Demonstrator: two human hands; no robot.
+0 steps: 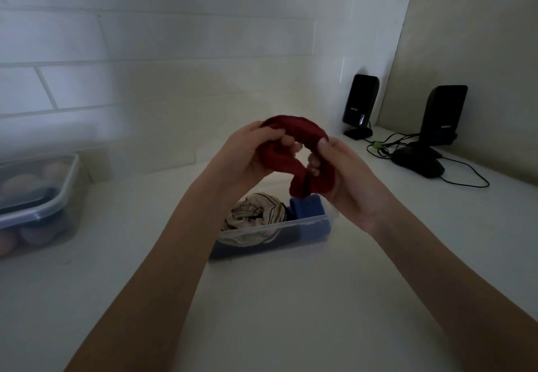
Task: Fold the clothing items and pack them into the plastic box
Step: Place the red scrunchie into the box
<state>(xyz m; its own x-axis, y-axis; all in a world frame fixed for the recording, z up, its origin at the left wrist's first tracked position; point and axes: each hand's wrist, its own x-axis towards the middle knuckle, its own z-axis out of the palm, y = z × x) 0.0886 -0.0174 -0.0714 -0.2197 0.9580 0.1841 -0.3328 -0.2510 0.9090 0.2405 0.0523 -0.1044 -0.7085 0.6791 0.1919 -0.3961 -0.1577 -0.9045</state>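
A dark red piece of clothing is held up in the air above the clear plastic box. My left hand grips its left end, and my right hand pinches its right end, with a loose tail hanging down between them. Inside the box lie a crumpled cream striped garment and a folded blue item. The far side of the box is hidden behind my hands.
A second lidded plastic container with rounded things inside stands at the left edge. Two black speakers, a black mouse and cables sit at the right against the wall. A white tiled wall is behind.
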